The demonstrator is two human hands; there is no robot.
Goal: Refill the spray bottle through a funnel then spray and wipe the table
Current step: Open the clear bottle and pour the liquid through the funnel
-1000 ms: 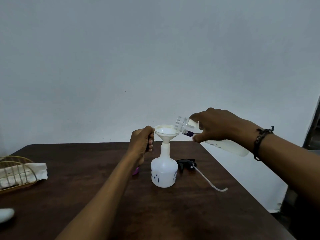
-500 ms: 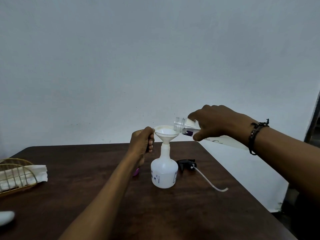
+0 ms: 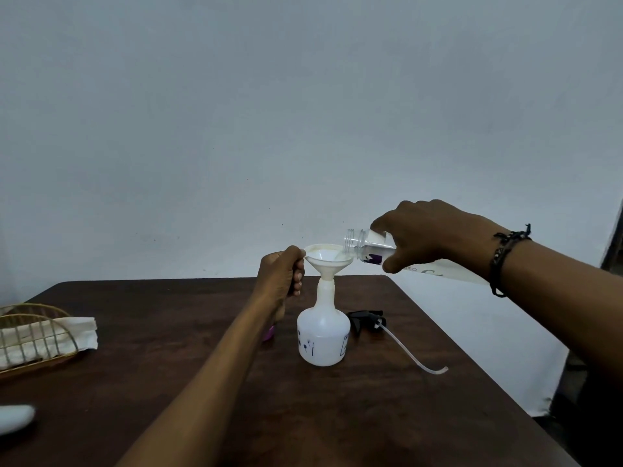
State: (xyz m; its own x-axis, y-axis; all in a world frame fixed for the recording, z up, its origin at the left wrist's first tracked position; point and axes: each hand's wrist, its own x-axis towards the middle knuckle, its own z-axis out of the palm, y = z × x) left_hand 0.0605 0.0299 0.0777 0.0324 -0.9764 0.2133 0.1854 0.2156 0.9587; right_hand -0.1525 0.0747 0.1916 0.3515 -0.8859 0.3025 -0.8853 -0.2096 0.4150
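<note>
A white spray bottle [image 3: 323, 338] without its head stands upright mid-table. A white funnel [image 3: 326, 259] sits in its neck. My left hand [image 3: 281, 274] grips the funnel's rim on the left side. My right hand [image 3: 428, 232] holds a clear plastic refill bottle [image 3: 365, 246] tipped almost level, its open mouth over the funnel's right edge. The black spray head [image 3: 365, 320] with its long dip tube [image 3: 413, 353] lies on the table just right of the spray bottle.
A gold wire basket [image 3: 30, 335] holding a folded white cloth [image 3: 79, 332] stands at the left edge of the dark wooden table [image 3: 371, 416]. A purple cap [image 3: 269, 333] peeks from behind my left forearm. A white rounded object [image 3: 13, 417] lies at the near left.
My right hand has lifted the back of the refill bottle, tipping it closer to level over the funnel. My left hand has stayed on the funnel rim.
</note>
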